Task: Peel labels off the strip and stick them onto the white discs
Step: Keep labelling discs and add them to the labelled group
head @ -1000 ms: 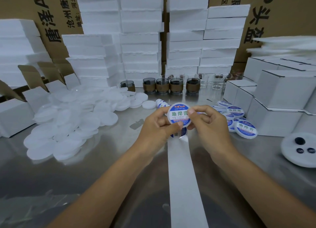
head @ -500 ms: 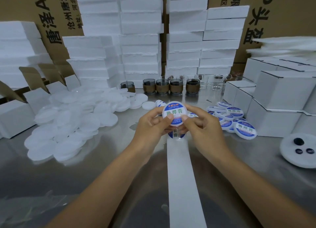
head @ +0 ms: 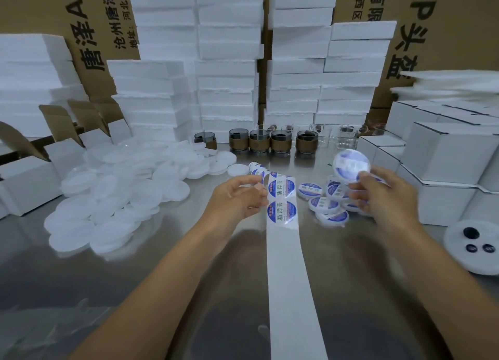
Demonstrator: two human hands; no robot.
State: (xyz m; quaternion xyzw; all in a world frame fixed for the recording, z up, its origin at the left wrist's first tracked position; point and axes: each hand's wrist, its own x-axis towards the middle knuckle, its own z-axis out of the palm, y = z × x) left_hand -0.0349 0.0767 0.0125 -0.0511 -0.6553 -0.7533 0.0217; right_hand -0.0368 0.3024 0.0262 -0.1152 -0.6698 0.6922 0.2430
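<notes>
The label strip runs up the middle of the steel table, with two round blue-and-white labels at its far end. My left hand pinches the strip's left edge beside those labels. My right hand holds a labelled white disc, blurred, at its fingertips above the pile of labelled discs. A big heap of plain white discs lies to the left.
Small white cartons stack up on the right, and open ones stand on the left. Foam slabs and a row of dark jars line the back. A white foam round with dark holes sits near right.
Both hands held the labelled disc over the strip; now my right hand has carried it right, above the labelled pile, and my left hand has dropped to the strip's edge.
</notes>
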